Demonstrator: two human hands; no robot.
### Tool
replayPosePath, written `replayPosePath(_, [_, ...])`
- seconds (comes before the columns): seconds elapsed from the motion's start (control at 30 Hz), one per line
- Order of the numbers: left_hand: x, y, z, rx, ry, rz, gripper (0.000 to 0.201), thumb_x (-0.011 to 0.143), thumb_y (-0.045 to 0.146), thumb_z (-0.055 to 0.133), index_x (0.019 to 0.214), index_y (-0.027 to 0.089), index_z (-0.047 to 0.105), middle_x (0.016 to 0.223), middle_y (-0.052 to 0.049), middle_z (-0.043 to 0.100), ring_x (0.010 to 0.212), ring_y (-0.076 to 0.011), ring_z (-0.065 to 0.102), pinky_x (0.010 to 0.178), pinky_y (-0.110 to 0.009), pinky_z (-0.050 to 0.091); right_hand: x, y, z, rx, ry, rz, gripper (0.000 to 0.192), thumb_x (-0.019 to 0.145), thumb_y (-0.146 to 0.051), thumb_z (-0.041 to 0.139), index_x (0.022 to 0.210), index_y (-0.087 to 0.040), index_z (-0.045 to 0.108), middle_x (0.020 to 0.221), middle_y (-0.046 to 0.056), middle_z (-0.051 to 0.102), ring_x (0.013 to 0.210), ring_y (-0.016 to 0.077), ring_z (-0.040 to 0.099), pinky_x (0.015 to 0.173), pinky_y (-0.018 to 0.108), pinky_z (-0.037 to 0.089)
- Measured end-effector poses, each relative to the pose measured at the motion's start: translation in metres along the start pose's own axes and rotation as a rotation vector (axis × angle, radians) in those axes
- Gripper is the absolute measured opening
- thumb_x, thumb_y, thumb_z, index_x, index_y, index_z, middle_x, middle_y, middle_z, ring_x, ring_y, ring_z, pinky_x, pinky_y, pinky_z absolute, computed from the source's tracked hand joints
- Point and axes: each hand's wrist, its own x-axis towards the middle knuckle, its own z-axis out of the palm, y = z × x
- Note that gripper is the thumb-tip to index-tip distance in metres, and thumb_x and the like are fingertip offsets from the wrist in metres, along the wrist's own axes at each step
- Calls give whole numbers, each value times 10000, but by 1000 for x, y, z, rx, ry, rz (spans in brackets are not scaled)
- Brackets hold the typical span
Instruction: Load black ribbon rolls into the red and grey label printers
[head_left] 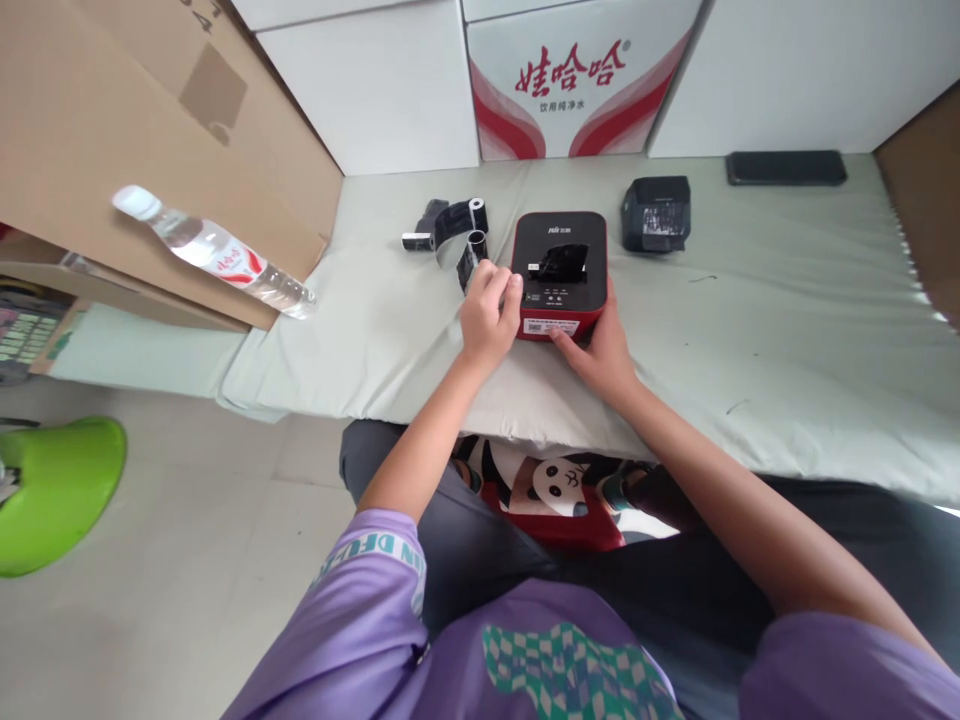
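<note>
Left hand (489, 312) curled against the red printer (559, 275) side, right hand (596, 352) gripped its front edge on the worktop (750, 330). Steadying both sides looked wise; black ribbon roll (469, 262) just beyond left hand.

At twelve o'clock, the white carton (581, 85) bears red characters "娃哈哈" with "饮用纯净水" beneath. The purple sleeve (375, 580) at six o'clock shows partial teal letters, "DFU" and "IN". Other labels are too small to read.
</note>
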Motion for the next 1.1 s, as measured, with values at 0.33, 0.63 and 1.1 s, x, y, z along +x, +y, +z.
replayPosePath(0.33, [7, 15, -9, -128, -77, -186, 674, 1054, 855, 429, 816, 248, 602, 900, -44, 603, 1031, -226, 709, 985, -369, 565, 0, -4, 0, -12, -2, 20, 1163, 950, -827, 677, 1802, -248, 138, 1846, 209, 336, 1706, 392, 396, 1425, 667, 322])
replayPosePath(0.63, [8, 18, -13, -114, -112, -238, 670, 1052, 851, 459, 774, 252, 569, 825, -45, 635, 977, -241, 731, 887, -352, 549, 0, 0, 0, -17, 1, 13, 1147, 954, -796, 691, 1789, -222, 155, 1831, 234, 358, 1691, 403, 420, 1407, 679, 343])
replayPosePath(1.1, [7, 18, -10, -168, -89, -256, 721, 994, 931, 455, 737, 260, 524, 786, -36, 627, 833, -224, 654, 837, -362, 502, 0, -2, -2, -38, 8, 42, 1095, 953, -768, 711, 1768, -209, 238, 1764, 254, 450, 1630, 416, 497, 1363, 685, 403])
